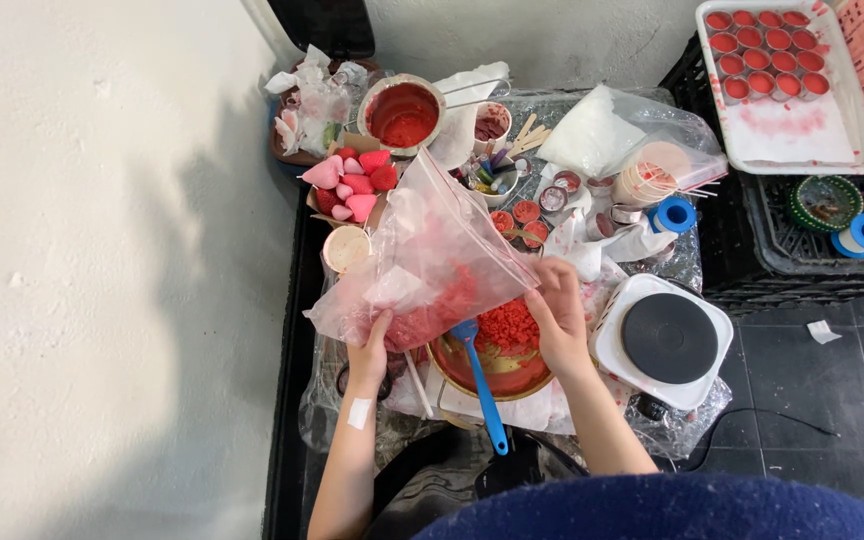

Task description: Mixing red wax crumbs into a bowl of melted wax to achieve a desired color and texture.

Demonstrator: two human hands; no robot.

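The clear plastic bag (422, 255) of red wax bits is the biggest thing I hold, tilted over the metal pot (497, 365) just below my hands. My left hand (370, 345) grips the bag's lower corner from beneath, fingers closed on the plastic. My right hand (557, 315) pinches the bag's mouth edge above the pot. Right of that hand sits the white hotplate (664, 340). A blue spatula (482, 385) leans in the pot between my wrists, beside a heap of red crumbs (508, 325).
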